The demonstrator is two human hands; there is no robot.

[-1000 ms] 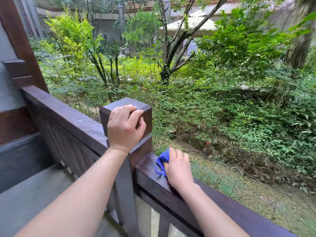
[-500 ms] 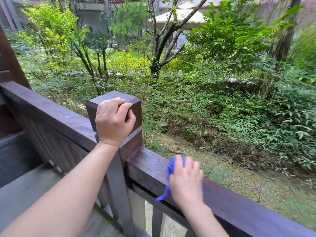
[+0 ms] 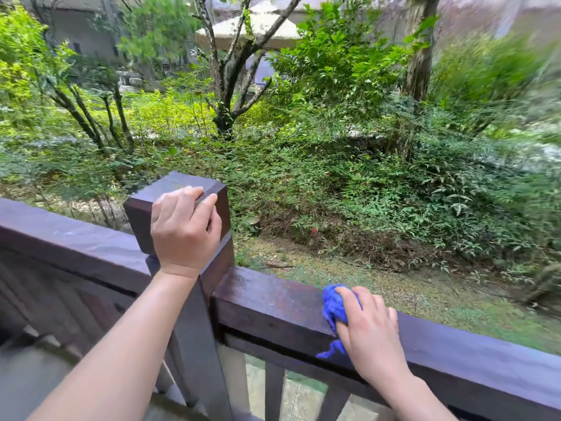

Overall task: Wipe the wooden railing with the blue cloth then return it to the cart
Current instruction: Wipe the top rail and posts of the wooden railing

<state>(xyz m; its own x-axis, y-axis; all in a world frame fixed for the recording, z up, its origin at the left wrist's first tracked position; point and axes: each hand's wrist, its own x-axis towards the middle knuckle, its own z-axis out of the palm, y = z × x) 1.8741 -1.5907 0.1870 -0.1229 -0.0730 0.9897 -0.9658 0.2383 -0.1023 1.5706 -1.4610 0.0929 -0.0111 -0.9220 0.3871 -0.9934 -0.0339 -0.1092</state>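
Left hand (image 3: 185, 229) grips the top of the square dark wooden corner post (image 3: 141, 212), fingers curled over its far edge. Right hand (image 3: 368, 328) holds the bunched blue cloth (image 3: 333, 308) down on the top face of the dark brown wooden railing (image 3: 267, 302), right of the post and apart from it. A tail of cloth hangs over the rail's near face. Rail surface left of the cloth looks glossy. Beyond the railing: dense green shrubs (image 3: 425, 192), a dark forked tree trunk (image 3: 224, 120), bare gravelly ground (image 3: 425, 296). Right edge of view blurred

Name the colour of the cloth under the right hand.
The cloth is bright blue; head view.
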